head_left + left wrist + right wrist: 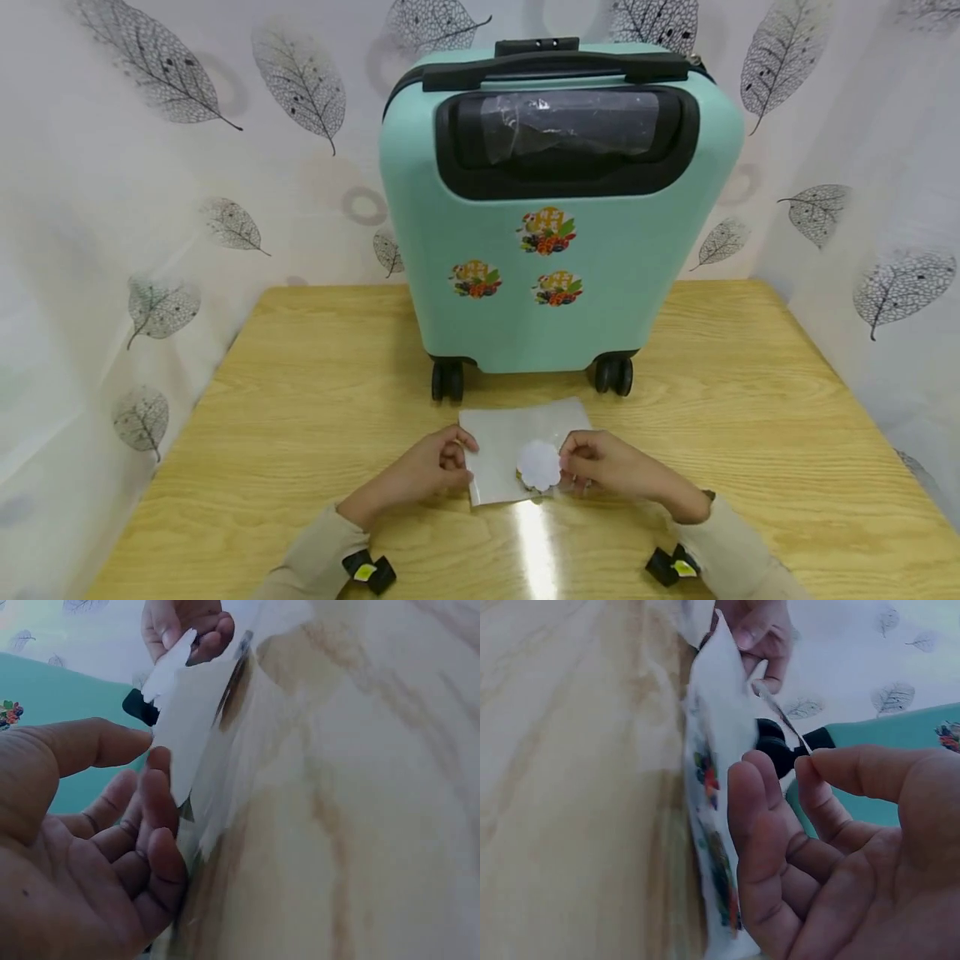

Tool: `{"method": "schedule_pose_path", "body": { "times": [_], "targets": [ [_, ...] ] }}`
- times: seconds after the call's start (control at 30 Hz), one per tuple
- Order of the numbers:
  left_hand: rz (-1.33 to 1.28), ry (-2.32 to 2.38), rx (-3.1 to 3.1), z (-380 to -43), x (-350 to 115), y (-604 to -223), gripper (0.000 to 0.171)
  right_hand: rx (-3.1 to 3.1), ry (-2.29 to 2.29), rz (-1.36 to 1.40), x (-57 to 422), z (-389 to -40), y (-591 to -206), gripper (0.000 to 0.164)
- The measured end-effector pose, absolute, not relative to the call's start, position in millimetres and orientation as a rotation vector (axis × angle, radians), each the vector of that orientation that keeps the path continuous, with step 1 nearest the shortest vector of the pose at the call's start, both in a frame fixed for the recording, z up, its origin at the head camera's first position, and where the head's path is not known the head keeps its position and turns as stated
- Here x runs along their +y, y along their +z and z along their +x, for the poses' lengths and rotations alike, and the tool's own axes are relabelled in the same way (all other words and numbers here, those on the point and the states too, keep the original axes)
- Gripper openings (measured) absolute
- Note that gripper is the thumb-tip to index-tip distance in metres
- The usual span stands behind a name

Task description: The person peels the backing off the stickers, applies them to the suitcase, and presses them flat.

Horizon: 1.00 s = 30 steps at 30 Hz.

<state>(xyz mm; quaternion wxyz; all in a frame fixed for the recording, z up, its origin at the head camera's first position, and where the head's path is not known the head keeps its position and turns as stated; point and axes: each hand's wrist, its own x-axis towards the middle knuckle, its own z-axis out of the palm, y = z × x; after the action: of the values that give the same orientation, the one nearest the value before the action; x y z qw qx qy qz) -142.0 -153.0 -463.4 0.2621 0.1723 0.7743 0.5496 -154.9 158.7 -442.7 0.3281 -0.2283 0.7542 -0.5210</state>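
Observation:
A white sticker sheet [492, 450] lies on the table in front of the suitcase. My left hand [432, 463] is at its left edge, fingers curled, with thumb and forefinger holding that edge. My right hand [611, 461] pinches a scalloped sticker [539, 465] between thumb and forefinger, just above the sheet's right part. The sticker's plain white back faces up in the head view. In the right wrist view the sticker [784, 720] appears edge-on, and colourful fruit prints show on the sheet [718, 877]. The right hand's other fingers curl loosely beneath.
A mint-green suitcase [525, 329] stands upright on its black wheels [447, 380] behind the sheet. Three round fruit stickers, one of them the top sticker [547, 231], are on its front. The wooden table [315, 375] extends to both sides, with a leaf-patterned curtain [300, 192] behind.

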Motion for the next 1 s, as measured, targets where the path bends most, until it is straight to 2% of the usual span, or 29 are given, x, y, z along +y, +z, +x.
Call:
{"method": "schedule_pose_path", "body": {
  "times": [0.33, 0.5, 0.67, 1.0],
  "targets": [
    [0.533, 1.243, 2.247, -136, -166, -454, 0.022, 1.976, -1.4, -0.622, 180, -155, -434, 0.026],
    [0.53, 1.251, 2.333, -138, -168, -441, 0.022, 1.988, -1.405, -0.621, 181, -156, -432, 0.026],
    [0.58, 1.267, 2.362, -142, -157, -431, 0.022, 2.018, -1.408, -0.593, 178, -156, -429, 0.028],
    [0.765, 1.347, 2.361, -146, -124, -418, 0.023, 2.056, -1.463, -0.538, 167, -156, -416, 0.042]
  ]
}}
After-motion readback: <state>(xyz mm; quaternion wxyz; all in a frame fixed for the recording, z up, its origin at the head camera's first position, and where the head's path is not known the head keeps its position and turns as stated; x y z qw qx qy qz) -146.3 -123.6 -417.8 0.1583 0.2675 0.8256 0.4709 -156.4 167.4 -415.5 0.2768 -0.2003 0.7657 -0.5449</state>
